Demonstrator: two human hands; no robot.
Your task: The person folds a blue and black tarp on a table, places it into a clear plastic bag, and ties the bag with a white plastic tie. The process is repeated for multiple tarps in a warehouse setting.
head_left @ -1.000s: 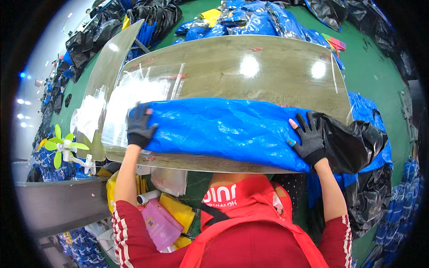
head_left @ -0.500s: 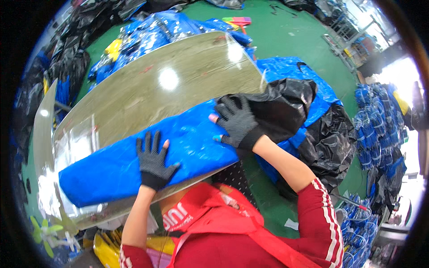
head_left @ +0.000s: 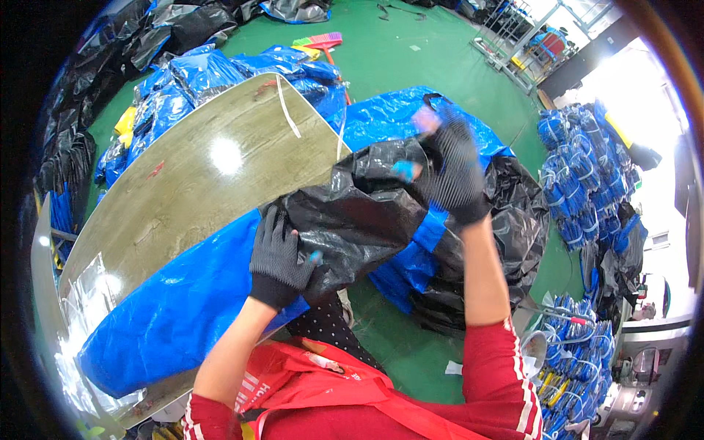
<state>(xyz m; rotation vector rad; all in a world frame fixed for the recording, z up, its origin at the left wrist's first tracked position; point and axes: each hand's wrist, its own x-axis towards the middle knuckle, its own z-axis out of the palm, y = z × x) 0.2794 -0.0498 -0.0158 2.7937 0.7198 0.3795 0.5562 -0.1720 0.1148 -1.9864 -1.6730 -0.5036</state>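
Note:
A folded plastic sheet, blue (head_left: 172, 312) at the left and black (head_left: 359, 220) toward the right, lies across a wood-patterned board (head_left: 183, 172). My left hand (head_left: 282, 260), in a dark dotted glove with bare fingertips, rests open on the sheet where blue meets black. Its fingers lie flat with the thumb held apart. Off the board's right side, my right hand (head_left: 456, 165), gloved alike and blurred, is over the bunched black part. Its thumb and index finger are apart; the other fingers are hard to make out.
More blue sheeting (head_left: 403, 110) and crumpled black sheeting (head_left: 517, 213) lie right of the board on the green floor (head_left: 396, 51). Beyond the board are blue bundles (head_left: 187, 77) and a broom (head_left: 323, 40). Tied blue stacks (head_left: 576, 169) stand at the right.
My right hand has moved right and away from me, off the board's edge. My left hand has shifted right along the sheet, to the black part. More black now shows across the board.

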